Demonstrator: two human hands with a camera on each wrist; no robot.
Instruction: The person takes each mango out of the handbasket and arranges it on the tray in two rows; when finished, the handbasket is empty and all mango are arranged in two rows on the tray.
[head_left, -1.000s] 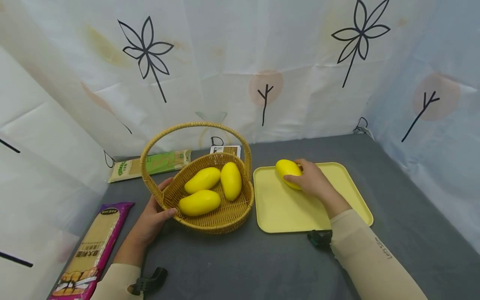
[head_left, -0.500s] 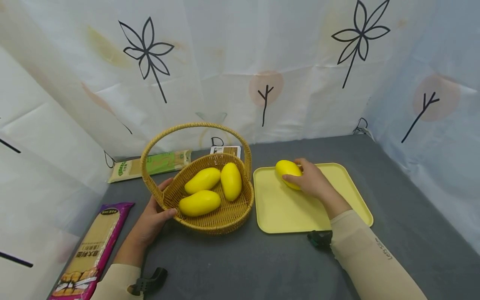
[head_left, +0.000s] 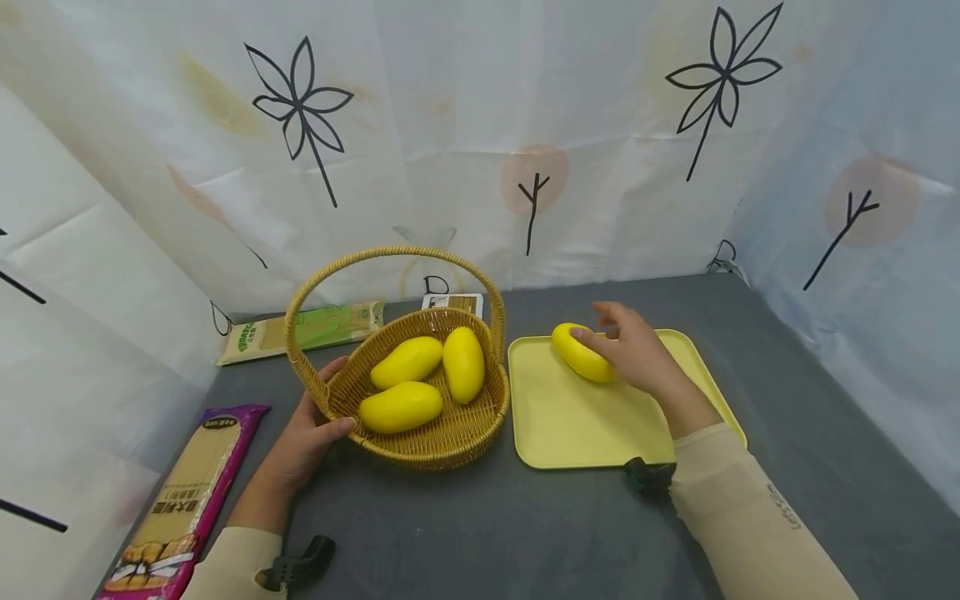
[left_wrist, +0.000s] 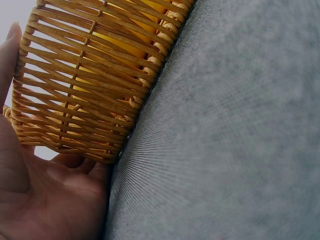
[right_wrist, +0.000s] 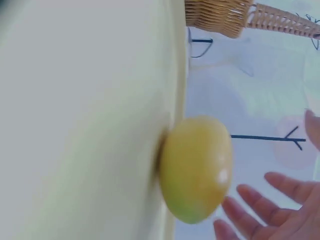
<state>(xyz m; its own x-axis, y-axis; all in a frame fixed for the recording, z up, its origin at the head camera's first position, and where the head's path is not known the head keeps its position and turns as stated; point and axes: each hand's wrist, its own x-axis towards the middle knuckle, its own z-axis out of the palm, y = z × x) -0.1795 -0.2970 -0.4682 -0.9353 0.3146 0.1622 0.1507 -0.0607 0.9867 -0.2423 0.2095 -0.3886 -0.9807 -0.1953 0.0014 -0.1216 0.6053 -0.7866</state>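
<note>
A wicker basket (head_left: 461, 432) with a tall arched handle stands at the centre-left of the table. Inside it lie three yellow mangoes (head_left: 401, 407). My left hand (head_left: 300, 435) grips the basket's left side, thumb over the front of the rim and fingers behind; the left wrist view shows the palm (left_wrist: 60, 200) by the woven wall. On the yellow tray (head_left: 566, 429) to the right rests another mango (head_left: 581, 357), greenish at one end in the right wrist view. Over its right side hovers my right hand (head_left: 641, 354), its fingers (right_wrist: 265, 205) spread and holding nothing.
Along the left edge lies a purple-edged noodle packet (head_left: 183, 500). A green-and-tan packet (head_left: 330, 325) and a small white-edged packet (head_left: 452, 302) lie behind the basket. Patterned cloth (head_left: 480, 150) walls in the grey table at the back and sides.
My right hand has let go of the mango on the tray and lifted slightly, its fingers spreading. The left hand and basket stay in place.
</note>
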